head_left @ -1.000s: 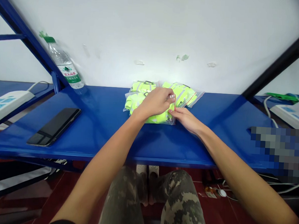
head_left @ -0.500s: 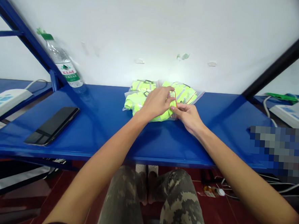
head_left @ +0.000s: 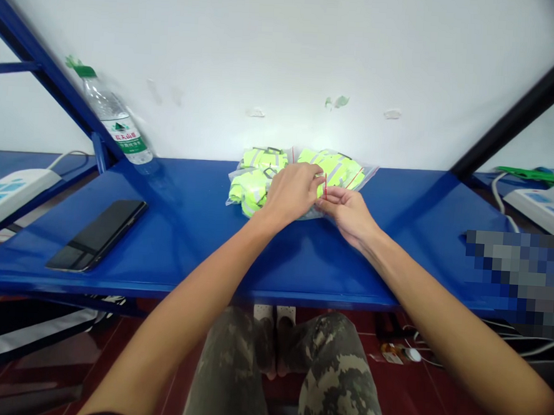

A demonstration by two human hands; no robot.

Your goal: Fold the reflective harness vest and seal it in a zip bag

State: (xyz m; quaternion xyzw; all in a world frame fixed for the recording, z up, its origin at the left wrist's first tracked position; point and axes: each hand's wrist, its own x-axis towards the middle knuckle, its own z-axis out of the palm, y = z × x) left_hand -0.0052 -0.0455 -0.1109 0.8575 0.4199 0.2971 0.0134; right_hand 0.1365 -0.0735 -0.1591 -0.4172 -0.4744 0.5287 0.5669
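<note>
Several clear zip bags of neon yellow-green cloth with grey reflective bands lie together on the blue table (head_left: 195,227), against the wall. Between my hands is one zip bag, its red zip strip standing almost straight up; most of this bag is hidden. My left hand (head_left: 293,188), palm down, has its fingers curled at the strip's upper part. Lower on the same edge, my right hand (head_left: 349,215) pinches the bag between thumb and fingers. Another zip bag (head_left: 248,190) shows left of my left hand, with a further one (head_left: 264,158) behind it. Behind my right hand lies a zip bag (head_left: 331,165).
On the left of the table a black phone (head_left: 97,234) lies flat, and a water bottle (head_left: 122,132) stands by the wall. Power strips (head_left: 12,194) sit beyond both sides. A blurred-out patch (head_left: 521,272) covers the right front. Cables (head_left: 421,348) hang below.
The red zip strip between my hands has gone from bowed to nearly straight. Less of the held bag shows beneath my left hand. Both hands stay in almost the same place.
</note>
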